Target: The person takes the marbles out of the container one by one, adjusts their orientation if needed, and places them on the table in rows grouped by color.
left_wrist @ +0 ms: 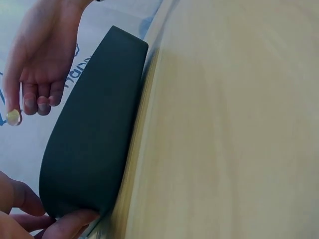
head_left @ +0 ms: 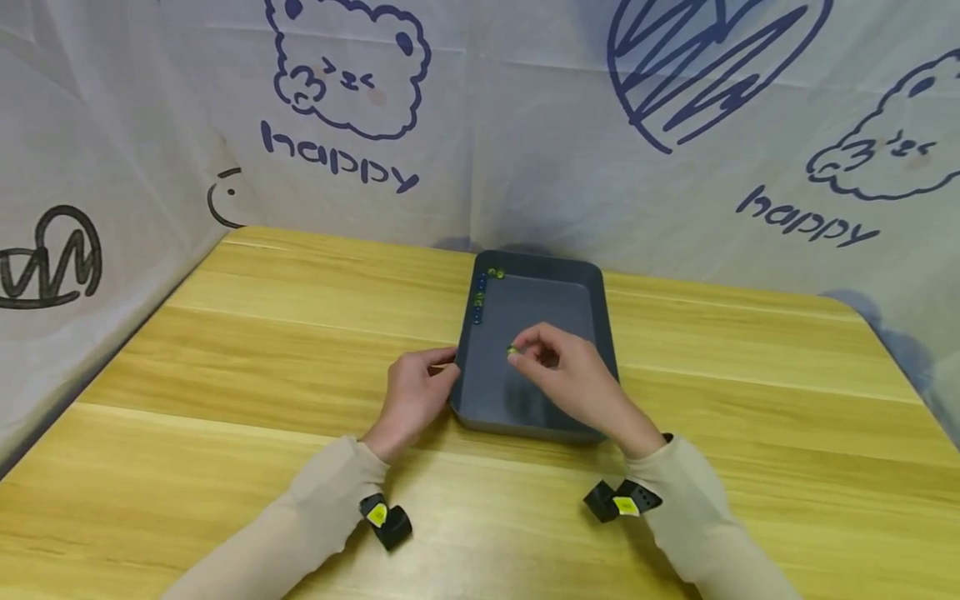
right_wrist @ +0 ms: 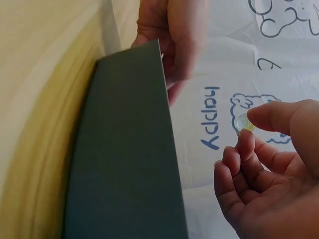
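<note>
A dark grey rectangular tray (head_left: 487, 392) lies on the table. At its left side my left hand (head_left: 416, 392) holds the wall near the front, thumb and fingers about the edge. Above the tray's middle, my right hand (head_left: 573, 375) pinches a small clear marble (right_wrist: 244, 122) with yellow in it between thumb and fingertip. The left wrist view also catches this marble (left_wrist: 13, 117). Inside the tray, blue marbles (head_left: 477, 316) and yellow-green marbles (head_left: 479, 299) line the left wall in a row. A couple of yellowish marbles (head_left: 496, 273) sit in the far left corner.
The wooden table (head_left: 285, 350) extends on both sides of the tray. Behind it hangs a white cloth (head_left: 525, 167) with drawings and writing. Each sleeved wrist carries a black device with a yellow mark.
</note>
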Action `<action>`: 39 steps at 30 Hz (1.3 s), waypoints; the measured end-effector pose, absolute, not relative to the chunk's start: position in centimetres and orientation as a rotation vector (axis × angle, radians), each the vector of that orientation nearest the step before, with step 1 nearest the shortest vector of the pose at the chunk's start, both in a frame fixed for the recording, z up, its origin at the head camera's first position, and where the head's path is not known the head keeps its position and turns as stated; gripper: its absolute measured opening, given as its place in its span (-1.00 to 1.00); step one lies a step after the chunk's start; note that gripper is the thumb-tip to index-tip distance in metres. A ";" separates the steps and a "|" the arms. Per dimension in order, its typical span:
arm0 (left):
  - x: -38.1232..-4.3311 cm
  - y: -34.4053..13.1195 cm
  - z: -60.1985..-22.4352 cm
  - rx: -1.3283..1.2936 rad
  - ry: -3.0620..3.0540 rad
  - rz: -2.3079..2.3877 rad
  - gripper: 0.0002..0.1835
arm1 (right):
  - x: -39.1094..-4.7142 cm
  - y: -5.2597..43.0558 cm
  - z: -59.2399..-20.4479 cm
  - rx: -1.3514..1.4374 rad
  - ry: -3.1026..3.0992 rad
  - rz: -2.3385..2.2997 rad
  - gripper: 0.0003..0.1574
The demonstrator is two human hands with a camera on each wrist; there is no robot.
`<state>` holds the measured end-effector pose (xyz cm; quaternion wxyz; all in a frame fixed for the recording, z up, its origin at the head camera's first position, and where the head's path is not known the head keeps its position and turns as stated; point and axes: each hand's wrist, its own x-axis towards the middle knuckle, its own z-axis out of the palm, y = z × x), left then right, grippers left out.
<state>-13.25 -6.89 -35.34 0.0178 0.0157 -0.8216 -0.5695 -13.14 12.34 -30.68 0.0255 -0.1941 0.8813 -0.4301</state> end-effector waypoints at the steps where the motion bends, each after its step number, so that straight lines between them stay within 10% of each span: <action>1: -13.3 -6.9 -35.3 0.054 -2.552 -1.772 -0.71 | -12.9 12.3 -30.7 -0.605 2.718 -1.329 -0.80; 39: -14.7 -7.7 -36.4 0.090 -2.496 -2.172 -0.67 | -6.9 9.2 -34.1 -0.619 2.538 -1.309 -0.89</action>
